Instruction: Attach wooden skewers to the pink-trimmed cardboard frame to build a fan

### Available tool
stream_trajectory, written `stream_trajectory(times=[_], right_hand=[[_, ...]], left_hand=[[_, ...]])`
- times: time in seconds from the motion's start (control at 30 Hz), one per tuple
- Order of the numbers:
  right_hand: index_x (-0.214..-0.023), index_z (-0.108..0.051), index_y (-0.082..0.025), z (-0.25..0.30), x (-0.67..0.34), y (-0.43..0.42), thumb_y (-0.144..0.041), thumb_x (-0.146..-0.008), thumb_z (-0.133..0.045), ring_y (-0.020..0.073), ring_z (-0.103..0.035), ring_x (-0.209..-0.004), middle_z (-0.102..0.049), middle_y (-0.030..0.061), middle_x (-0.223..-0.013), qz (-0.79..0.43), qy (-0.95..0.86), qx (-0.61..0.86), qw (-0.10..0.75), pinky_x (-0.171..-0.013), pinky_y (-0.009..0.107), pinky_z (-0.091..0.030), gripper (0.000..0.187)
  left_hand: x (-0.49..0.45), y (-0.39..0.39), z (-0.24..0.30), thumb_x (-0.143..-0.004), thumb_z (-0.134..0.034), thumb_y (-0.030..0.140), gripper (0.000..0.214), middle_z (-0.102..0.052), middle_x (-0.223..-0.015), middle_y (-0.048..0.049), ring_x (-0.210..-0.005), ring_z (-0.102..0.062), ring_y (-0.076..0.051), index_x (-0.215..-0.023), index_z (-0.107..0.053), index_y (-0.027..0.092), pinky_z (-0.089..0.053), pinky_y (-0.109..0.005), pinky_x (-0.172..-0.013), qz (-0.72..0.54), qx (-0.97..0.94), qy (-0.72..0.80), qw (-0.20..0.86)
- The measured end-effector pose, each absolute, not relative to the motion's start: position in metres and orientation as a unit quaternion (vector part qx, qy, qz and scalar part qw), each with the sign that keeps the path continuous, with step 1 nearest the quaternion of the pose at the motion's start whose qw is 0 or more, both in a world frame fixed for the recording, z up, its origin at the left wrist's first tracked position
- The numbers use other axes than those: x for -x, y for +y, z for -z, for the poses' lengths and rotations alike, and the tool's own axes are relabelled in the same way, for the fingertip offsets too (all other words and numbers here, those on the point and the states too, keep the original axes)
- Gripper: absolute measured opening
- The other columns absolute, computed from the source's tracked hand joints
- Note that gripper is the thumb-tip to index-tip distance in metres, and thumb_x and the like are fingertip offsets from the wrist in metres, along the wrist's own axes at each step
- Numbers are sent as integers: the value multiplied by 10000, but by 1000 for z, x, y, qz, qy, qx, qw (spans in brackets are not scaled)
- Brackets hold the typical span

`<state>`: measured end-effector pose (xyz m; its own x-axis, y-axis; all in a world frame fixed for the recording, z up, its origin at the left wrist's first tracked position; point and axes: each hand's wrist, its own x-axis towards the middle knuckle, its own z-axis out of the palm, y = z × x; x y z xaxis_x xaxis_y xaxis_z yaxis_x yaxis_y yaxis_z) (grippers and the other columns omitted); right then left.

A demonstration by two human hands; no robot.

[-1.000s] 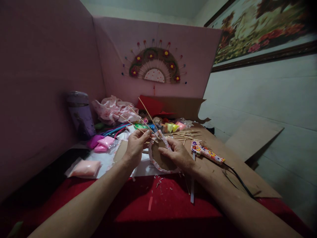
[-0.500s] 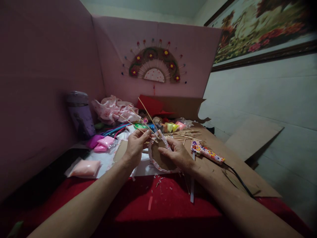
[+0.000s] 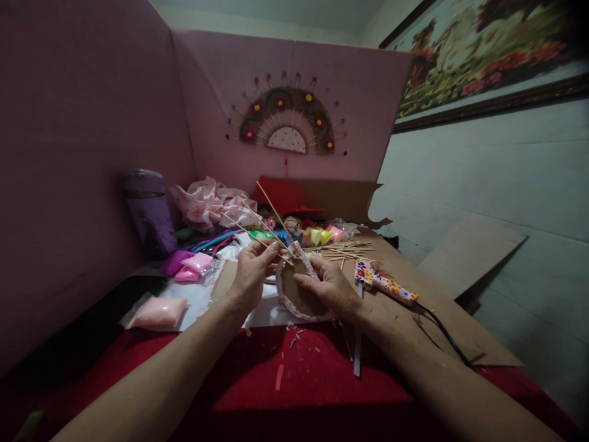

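My right hand [image 3: 329, 283] grips a brown cardboard piece [image 3: 294, 294] edged with pink-and-white patterned fabric, thumb on its face. Between the thumb and fingers of my left hand [image 3: 255, 267] is a thin wooden stick [image 3: 239, 228], its lower end against the top edge of the cardboard. Two more sticks [image 3: 271, 204] rise from that same edge, fanning up and to the left. Just right of my right hand lies a flower-patterned glue gun [image 3: 384, 283] with a black cord. A clear glue stick [image 3: 358, 344] lies below it.
Loose wooden sticks [image 3: 347, 248] are piled behind my hands. Packets of pink clay [image 3: 159, 311], crumpled patterned cloth [image 3: 214, 205] and a purple tumbler [image 3: 150, 212] stand left. A decorated cardboard fan [image 3: 285, 104] hangs on the pink backboard. Scraps dot the red cloth [image 3: 294, 393].
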<state>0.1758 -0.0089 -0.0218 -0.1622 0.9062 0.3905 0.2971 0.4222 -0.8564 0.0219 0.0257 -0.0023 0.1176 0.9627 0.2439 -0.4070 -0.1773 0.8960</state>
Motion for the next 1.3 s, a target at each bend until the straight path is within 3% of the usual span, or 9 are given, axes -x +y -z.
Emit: stream_trajectory(times=[1.3], right_hand=[[-871, -606, -157, 20, -175, -10, -298, -745, -597, 179, -558, -785, -640, 43, -861, -298, -701, 434, 480, -693, 311, -445, 190]], left_hand=[[-22, 27, 3, -622, -721, 342, 271, -614, -678, 5, -552, -556, -83, -755, -597, 141, -440, -191, -498, -596, -489, 279, 572]])
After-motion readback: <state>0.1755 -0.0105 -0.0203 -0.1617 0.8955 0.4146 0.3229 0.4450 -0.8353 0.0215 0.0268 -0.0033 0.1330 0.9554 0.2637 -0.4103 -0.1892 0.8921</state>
